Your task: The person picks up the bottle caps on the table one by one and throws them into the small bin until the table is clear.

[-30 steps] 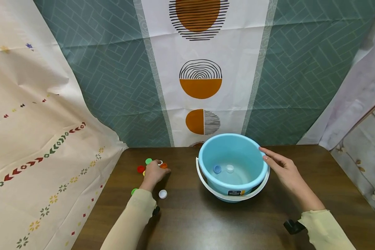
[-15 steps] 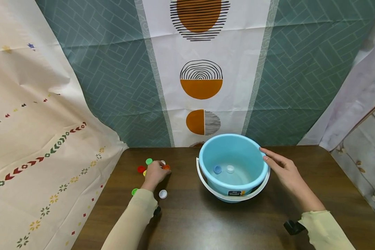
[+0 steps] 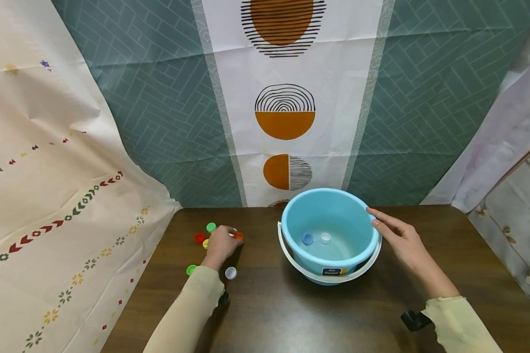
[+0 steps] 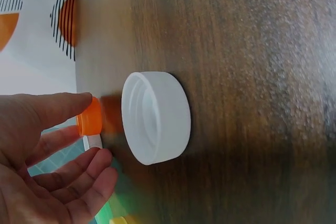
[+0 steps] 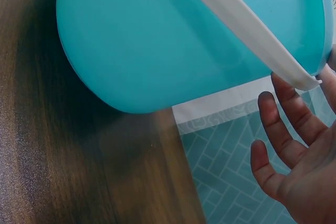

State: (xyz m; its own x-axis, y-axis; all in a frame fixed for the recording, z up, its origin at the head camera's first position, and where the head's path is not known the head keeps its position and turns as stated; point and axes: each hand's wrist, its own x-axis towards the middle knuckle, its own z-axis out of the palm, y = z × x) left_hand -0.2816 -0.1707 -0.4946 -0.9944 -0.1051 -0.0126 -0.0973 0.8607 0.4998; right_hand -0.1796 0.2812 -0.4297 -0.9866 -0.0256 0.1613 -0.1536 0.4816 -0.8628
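Observation:
On the left of the table, my left hand pinches an orange bottle cap between thumb and fingers. A white cap sits right behind the orange one, partly covered by the fingers. Nearer the wrist lies a larger-looking white cap, open side showing. My right hand grips the right rim of a light blue bucket, with its thumb at the rim. Its other fingers are bent below the white handle. Inside the bucket lie a blue cap and a whitish cap.
Around the left hand lie a green cap, a red cap, a yellow cap and another green cap. The brown wooden table ends at a patterned cloth hung behind it.
My left hand has shifted slightly right, and the orange cap and the white cap behind it have moved with it. The right hand and bucket stay where they were.

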